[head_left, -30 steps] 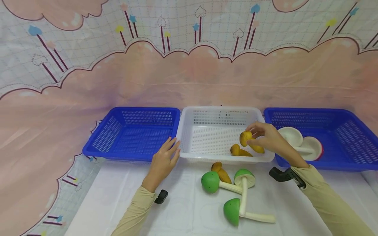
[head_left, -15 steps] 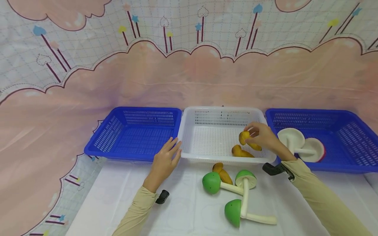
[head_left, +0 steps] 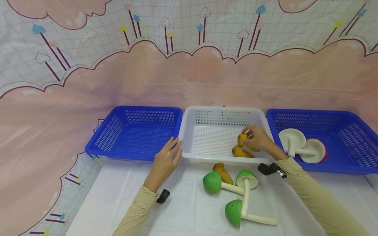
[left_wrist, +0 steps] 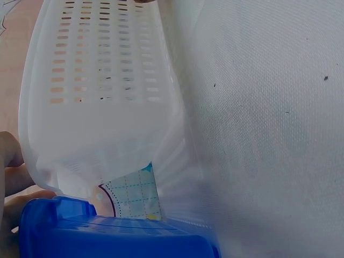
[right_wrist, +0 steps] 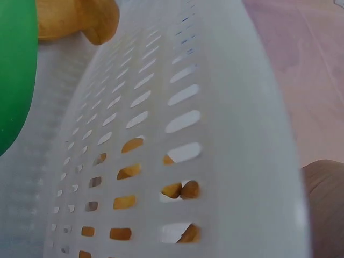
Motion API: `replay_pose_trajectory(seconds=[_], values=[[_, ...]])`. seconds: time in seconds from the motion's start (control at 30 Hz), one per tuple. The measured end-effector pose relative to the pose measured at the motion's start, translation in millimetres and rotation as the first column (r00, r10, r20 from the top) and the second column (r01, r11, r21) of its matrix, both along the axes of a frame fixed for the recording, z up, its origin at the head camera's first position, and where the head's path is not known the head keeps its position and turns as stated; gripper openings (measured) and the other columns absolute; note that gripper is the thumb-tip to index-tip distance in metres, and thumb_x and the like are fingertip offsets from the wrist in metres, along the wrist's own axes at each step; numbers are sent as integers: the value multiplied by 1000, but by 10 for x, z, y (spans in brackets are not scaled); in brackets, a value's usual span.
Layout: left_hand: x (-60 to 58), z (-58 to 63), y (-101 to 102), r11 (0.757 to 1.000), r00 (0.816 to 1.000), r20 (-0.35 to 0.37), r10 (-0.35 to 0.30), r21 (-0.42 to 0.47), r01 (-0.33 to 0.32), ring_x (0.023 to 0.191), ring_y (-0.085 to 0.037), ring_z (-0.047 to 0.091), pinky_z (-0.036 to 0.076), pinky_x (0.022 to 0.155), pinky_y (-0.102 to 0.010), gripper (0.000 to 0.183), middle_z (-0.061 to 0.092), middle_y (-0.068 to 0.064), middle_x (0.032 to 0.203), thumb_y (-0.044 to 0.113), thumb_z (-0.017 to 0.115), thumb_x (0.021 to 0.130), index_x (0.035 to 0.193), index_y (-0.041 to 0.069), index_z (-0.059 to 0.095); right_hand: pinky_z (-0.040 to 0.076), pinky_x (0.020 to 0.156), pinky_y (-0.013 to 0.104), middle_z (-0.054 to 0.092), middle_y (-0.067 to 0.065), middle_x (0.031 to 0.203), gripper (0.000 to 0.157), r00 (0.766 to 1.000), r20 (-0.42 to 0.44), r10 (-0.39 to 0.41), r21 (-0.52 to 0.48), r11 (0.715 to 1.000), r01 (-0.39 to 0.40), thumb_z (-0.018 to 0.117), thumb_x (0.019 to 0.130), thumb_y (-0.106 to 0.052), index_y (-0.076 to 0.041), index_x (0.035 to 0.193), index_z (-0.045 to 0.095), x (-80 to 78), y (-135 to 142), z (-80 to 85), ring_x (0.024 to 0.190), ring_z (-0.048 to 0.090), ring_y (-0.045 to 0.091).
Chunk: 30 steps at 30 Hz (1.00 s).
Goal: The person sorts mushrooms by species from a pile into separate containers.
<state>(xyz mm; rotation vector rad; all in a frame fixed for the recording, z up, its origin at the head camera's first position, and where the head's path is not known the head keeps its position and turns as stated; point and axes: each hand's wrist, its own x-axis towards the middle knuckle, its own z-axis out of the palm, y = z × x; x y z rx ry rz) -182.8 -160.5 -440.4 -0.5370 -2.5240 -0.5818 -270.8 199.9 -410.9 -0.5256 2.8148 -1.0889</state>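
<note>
My right hand [head_left: 260, 138] is over the right part of the white basket [head_left: 224, 159], pinching a yellow toy mushroom [head_left: 242, 140] near its cap. Another yellow mushroom [head_left: 242, 152] lies right below it by the basket's front wall. In the right wrist view, yellow pieces show through the slots of the white basket wall [right_wrist: 236, 161]. My left hand [head_left: 164, 164] has its fingers loosely extended where the left blue basket [head_left: 133, 156] meets the white one. Its fingers [left_wrist: 16, 180] are at the basket rims in the left wrist view.
On the white cloth in front lie several green-capped toy mushrooms [head_left: 212, 183] with pale stems, and one more yellow mushroom [head_left: 225, 177]. The right blue basket [head_left: 348, 167] holds two pale mushrooms [head_left: 313, 150]. A patterned curtain [head_left: 189, 75] hangs behind.
My right hand, with the yellow mushroom, has shifted slightly left and lower in the white basket, closer to the mushroom lying there. My left hand stays by the rims.
</note>
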Motion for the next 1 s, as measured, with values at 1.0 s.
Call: replay_pose_trajectory(seconds=[1.0], values=[[-2,-24,13,1000,1000,-25,-2,0,2,125,-32,48,51,83,-51,32,58,-14,129,16,58,94,122,5,64,52,80,50,61,29,101,25,999,25,37,10,999,-37,65,83,-1,10,105,60,123,90,46,92,63,42]])
